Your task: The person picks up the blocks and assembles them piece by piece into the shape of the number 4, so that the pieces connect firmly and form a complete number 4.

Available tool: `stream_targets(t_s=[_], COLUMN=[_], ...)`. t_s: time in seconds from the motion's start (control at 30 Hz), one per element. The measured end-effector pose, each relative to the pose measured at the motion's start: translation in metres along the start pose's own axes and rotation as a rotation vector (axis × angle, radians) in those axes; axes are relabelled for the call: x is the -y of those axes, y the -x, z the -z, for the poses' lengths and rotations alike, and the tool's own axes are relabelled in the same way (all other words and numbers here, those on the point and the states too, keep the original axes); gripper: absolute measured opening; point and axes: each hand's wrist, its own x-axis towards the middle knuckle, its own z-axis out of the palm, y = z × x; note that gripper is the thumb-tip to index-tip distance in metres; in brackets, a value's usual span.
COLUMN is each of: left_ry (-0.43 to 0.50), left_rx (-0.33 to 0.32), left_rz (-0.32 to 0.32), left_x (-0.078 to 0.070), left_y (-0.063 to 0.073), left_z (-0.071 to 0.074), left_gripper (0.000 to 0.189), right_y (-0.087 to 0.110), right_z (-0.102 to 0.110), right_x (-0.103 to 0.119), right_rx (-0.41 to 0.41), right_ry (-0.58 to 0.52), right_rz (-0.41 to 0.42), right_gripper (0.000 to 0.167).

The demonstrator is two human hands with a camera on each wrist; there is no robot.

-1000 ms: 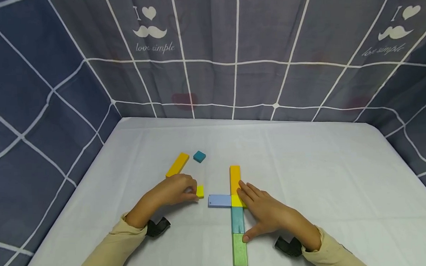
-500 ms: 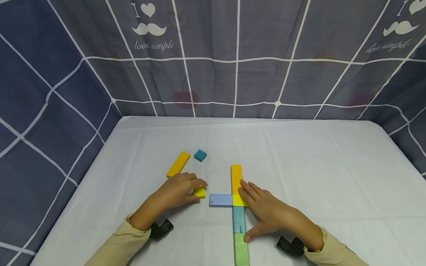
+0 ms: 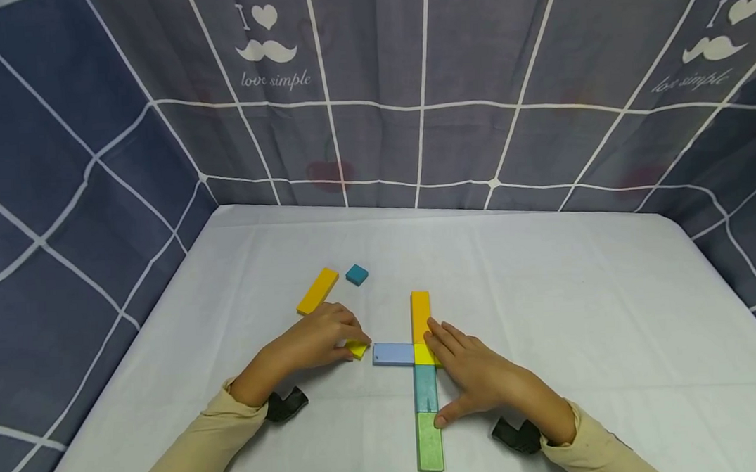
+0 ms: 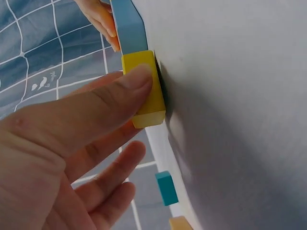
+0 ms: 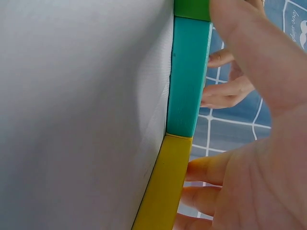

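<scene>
My left hand pinches a small yellow block between thumb and fingers, just left of the light blue block. In the left wrist view the yellow block's far end meets the light blue block's end. The light blue block forms the left arm of a cross-like layout. A vertical row has an orange-yellow block on top, then a yellow piece, a teal block and a green block. My right hand rests along the row's right side, fingers extended, thumb at the green block.
A loose orange-yellow block and a small dark teal block lie beyond my left hand on the white tablecloth. A grey checked curtain stands behind the table and along its sides.
My left fingers have spread around the small yellow block, and the block has shifted slightly toward the light blue block and turned. My right hand and the row stay as they were.
</scene>
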Motion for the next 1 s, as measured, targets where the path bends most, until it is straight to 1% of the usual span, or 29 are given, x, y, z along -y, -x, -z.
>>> stream_targets(t_s=[0.27,0.6,1.0], left_ry=[0.011,0.018,0.018], left_rx=[0.034,0.044,0.042], left_rz=[0.027,0.031,0.025], left_x=[-0.0019,-0.0024,-0.0032], left_y=[0.0001,-0.0001,0.0001], left_z=[0.0,-0.0014,-0.0009], left_gripper=[0.032,0.032,0.033], right_y=[0.0003,-0.0001,-0.0003], right_z=[0.0001,0.0008,-0.0003], right_x=[0.0003,0.0005,0.0011], right_rx=[-0.005,-0.003,-0.004], right_ry=[0.009,0.012,-0.005], right_rz=[0.001,-0.002,-0.007], right_gripper=[0.12,0.119,0.12])
